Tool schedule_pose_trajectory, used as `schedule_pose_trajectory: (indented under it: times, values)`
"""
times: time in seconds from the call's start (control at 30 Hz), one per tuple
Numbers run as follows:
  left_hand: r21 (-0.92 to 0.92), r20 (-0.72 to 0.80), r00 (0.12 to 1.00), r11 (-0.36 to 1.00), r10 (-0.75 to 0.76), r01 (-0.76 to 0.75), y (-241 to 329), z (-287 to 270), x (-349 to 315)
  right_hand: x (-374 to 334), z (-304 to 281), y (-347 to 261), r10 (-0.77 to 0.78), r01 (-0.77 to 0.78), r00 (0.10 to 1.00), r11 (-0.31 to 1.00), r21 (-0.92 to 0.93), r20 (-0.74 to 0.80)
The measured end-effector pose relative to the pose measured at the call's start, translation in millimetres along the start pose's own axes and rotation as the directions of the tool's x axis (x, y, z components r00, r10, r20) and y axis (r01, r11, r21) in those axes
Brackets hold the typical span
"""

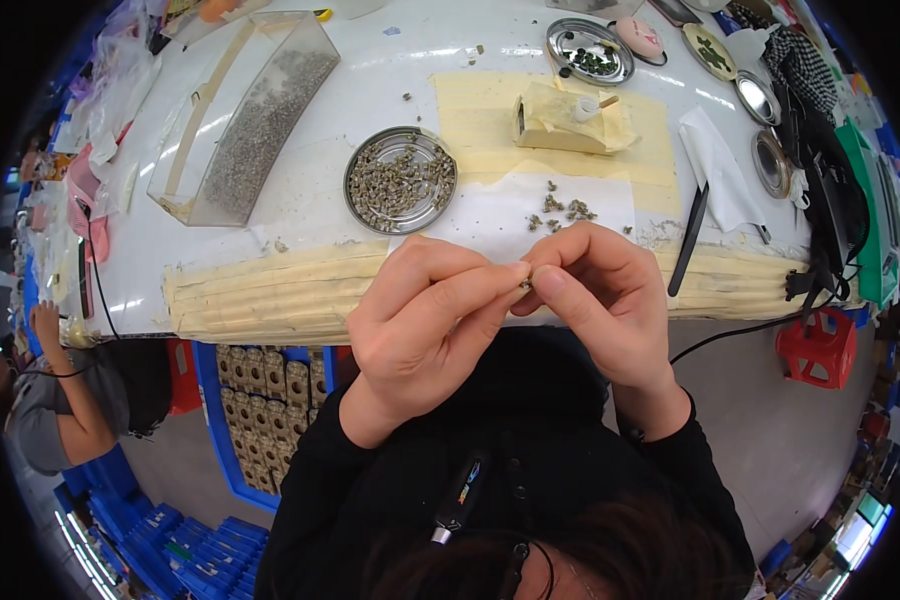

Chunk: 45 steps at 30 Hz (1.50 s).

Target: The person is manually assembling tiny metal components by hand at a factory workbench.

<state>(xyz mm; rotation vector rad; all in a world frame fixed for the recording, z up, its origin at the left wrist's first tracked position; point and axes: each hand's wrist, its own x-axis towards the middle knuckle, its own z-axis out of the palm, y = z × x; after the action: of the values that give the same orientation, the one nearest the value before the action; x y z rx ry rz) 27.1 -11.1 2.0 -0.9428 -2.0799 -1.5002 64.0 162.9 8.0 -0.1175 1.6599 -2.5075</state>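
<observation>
My left hand (pixel 432 325) and my right hand (pixel 600 300) meet fingertip to fingertip above the table's front edge. Pinched between them is a small metal part (pixel 526 284), mostly covered by the fingers, so its exact kind does not show. Just beyond lies a loose cluster of small metal parts (pixel 578 210) on white paper (pixel 490 205). To the left of it, a round metal dish (pixel 351 208) holds many similar small parts. A tape-covered block (pixel 560 125) with a small white piece and a stick on top stands behind the cluster.
A clear box (pixel 195 130) full of small parts stands at left. Black tweezers (pixel 688 240) and a white cloth (pixel 715 160) lie at right. A dish of dark green pieces (pixel 552 45) is at the back. Below are a blue crate (pixel 210 400), a red stool (pixel 818 350) and another person's arm (pixel 78 410).
</observation>
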Motion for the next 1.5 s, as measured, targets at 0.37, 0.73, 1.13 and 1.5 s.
schedule_pose_trajectory:
  times: [0.37, 0.73, 1.13, 1.5]
  values:
    - [-0.05, -0.024, 1.0, 0.999, -0.011, 0.009, -0.7, 3.0, -1.5, 0.1, 1.9, -3.3, 0.044, -0.044, 0.999, 0.998, -0.048, -0.015]
    - [-0.064, -0.034, 0.999, 0.998, -0.024, 0.021, 5.5, 1.7, 2.0, 4.2, -4.1, -2.5, 0.033, -0.036, 0.995, 0.999, 0.024, 0.098]
    - [-0.029, -0.03, 1.0, 1.0, -0.009, 0.008, 4.8, 0.7, 2.0, 5.0, -3.5, -4.2, 0.054, -0.055, 0.995, 0.998, 0.014, 0.088]
    - [0.182, 0.028, 0.994, 0.977, 0.107, -0.111, 9.1, -3.9, 2.5, 4.8, -3.8, -1.5, 0.028, -0.03, 0.997, 0.999, 0.035, 0.067]
